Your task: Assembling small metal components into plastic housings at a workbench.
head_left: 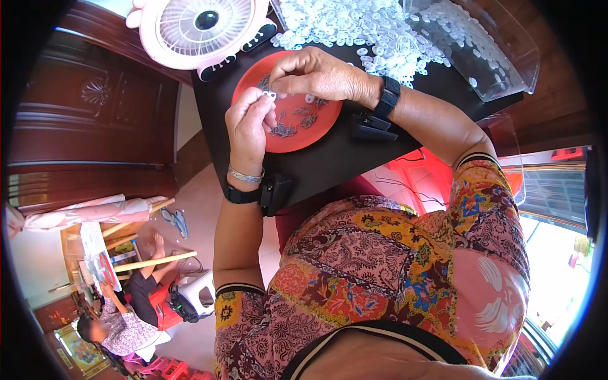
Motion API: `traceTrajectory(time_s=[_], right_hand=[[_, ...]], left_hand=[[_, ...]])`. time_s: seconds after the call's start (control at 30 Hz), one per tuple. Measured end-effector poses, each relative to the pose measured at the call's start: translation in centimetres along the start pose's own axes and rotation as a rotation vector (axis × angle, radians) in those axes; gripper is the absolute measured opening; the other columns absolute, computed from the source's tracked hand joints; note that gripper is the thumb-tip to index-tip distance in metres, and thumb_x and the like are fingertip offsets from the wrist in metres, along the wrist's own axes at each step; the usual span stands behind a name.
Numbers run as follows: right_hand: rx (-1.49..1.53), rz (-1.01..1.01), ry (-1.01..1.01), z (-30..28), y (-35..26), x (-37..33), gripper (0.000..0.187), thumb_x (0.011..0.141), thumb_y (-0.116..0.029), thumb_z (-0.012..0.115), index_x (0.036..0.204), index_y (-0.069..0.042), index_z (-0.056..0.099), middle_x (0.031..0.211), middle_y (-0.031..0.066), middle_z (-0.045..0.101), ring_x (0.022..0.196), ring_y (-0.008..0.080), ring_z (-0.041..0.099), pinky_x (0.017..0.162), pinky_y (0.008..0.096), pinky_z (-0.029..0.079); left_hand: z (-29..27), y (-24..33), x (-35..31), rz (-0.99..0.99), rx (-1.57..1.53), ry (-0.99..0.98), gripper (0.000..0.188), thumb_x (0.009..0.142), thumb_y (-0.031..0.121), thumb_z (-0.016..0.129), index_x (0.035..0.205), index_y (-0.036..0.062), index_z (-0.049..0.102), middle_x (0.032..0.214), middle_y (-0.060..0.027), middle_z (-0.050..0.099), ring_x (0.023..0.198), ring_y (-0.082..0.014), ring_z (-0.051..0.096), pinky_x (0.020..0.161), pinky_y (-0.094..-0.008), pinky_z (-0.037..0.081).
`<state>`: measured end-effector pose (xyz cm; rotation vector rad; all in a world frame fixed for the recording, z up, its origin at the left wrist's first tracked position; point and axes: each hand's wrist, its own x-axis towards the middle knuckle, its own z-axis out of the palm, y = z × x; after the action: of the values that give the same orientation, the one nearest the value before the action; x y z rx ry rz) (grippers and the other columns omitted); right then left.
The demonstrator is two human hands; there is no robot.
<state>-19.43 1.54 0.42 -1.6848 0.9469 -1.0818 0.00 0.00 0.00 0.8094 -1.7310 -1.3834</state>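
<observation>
Over a round red plate, my left hand pinches a small white oval plastic piece with two holes between thumb and finger. Just above it, my right hand has thumb and forefinger pressed together close to the piece. Whatever sits between those right fingertips is too small and hidden to make out. Small grey screw-like parts lie scattered in the plate, and one loose white piece rests there near my right wrist.
A heap of similar white pieces covers the table's far side, beside a tilted clear plastic bin holding more. A pink fan stands at the far left of the dark table. Lower left, another person sits on a red chair.
</observation>
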Motion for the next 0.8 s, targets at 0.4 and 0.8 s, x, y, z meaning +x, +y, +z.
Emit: traceTrajectory(time_s=[0.4, 0.8], right_hand=[[-0.111, -0.094, -0.013, 0.0, -1.1, -0.4, 0.013, 0.091, -0.012, 0.057, 0.087, -0.001, 0.064, 0.074, -0.0004, 0.061, 0.072, 0.0056, 0.055, 0.073, 0.0232, 0.046], [-0.148, -0.092, -0.03, 0.1, -0.5, -0.2, 0.012, 0.091, -0.011, 0.056, 0.088, -0.001, 0.063, 0.074, -0.0004, 0.06, 0.071, 0.0066, 0.053, 0.07, 0.0239, 0.046]], left_hand=[[0.3, 0.1, -0.2, 0.027, 0.047, 0.0, 0.019, 0.089, 0.016, 0.052, 0.078, 0.0013, 0.058, 0.06, 0.0007, 0.052, 0.054, -0.0047, 0.046, 0.049, -0.0201, 0.034], [1.0, 0.5, -0.5, 0.018, 0.087, 0.003, 0.023, 0.091, 0.018, 0.049, 0.078, 0.0018, 0.058, 0.061, -0.0009, 0.053, 0.054, -0.0074, 0.048, 0.051, -0.0205, 0.035]])
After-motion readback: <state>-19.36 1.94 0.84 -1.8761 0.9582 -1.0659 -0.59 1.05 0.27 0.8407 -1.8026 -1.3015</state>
